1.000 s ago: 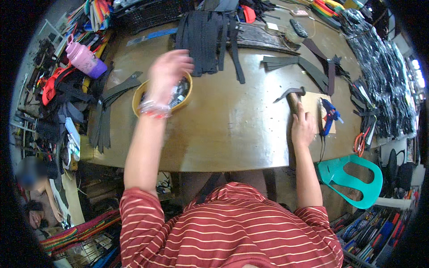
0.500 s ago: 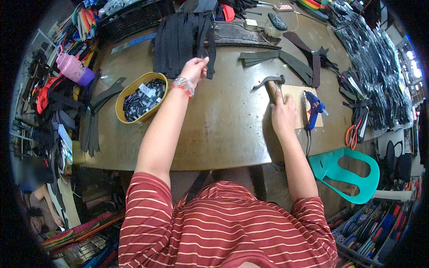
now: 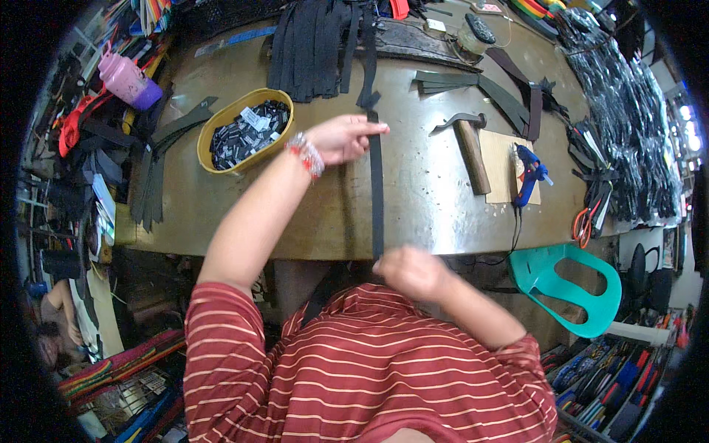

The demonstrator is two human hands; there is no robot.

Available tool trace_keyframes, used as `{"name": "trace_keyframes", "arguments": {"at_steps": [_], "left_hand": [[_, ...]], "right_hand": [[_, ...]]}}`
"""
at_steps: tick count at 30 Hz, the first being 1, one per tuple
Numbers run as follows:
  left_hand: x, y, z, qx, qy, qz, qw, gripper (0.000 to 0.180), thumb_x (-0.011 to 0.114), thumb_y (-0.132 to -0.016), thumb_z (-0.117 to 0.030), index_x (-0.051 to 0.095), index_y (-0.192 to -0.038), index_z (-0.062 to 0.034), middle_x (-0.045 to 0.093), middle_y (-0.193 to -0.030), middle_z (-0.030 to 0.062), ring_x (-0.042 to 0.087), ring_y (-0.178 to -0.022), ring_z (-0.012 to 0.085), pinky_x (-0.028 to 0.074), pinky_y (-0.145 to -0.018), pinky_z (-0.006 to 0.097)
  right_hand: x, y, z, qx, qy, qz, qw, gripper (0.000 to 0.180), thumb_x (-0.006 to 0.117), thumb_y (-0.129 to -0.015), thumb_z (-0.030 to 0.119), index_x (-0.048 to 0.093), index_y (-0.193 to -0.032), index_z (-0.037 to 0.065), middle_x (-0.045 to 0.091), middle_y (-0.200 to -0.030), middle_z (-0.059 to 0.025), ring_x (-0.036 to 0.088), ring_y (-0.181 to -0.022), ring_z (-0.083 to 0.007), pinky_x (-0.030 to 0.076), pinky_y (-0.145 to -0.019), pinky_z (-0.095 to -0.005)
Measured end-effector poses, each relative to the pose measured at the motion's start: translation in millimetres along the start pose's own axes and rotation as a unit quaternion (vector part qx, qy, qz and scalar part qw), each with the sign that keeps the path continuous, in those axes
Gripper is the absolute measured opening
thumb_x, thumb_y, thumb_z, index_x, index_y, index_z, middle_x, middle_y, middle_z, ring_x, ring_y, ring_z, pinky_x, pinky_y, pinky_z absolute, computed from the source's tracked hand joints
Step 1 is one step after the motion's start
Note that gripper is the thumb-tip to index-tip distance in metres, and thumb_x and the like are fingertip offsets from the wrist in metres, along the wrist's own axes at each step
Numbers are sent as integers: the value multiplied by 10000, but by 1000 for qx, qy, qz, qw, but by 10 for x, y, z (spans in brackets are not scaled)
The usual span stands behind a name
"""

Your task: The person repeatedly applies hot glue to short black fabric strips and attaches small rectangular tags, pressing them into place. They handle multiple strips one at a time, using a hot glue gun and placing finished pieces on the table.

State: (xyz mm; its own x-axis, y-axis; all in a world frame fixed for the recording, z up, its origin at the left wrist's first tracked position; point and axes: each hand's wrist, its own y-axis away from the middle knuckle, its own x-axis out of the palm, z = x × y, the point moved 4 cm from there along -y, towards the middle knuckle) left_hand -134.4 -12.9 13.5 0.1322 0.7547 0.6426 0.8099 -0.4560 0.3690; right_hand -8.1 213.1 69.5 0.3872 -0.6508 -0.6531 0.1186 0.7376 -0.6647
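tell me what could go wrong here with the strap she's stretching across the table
The black strap is pulled between the left hand and right hand; its far end may drag the strap pile forward. The hammer lies close beside it and could catch a sideways swing.

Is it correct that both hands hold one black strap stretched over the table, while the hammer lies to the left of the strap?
Not quite. In the head view the left hand and right hand do hold the black strap, but the hammer lies to its right.
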Motion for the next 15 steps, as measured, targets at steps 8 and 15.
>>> {"name": "trace_keyframes", "arguments": {"at_steps": [8,15], "left_hand": [[-223,-153,-992,313,-726,-386,476,390,710,-808,-197,610,-1127,6,631,-1021,185,601,-994,360,496,-891,374],[191,597,499,224,-802,-153,531,606,682,-818,-393,496,-1308,-89,470,-1355,146,391,-1320,330,323,-1096,470]], "right_hand": [[514,281,-73,164,133,29,977,289,652,-734,152,661,-1018,98,615,-985,-23,553,-947,-209,422,-797,-358],[512,224,-146,172,91,48,980,231,736,-699,199,668,-901,109,612,-977,8,544,-952,-195,413,-822,-355]]}}
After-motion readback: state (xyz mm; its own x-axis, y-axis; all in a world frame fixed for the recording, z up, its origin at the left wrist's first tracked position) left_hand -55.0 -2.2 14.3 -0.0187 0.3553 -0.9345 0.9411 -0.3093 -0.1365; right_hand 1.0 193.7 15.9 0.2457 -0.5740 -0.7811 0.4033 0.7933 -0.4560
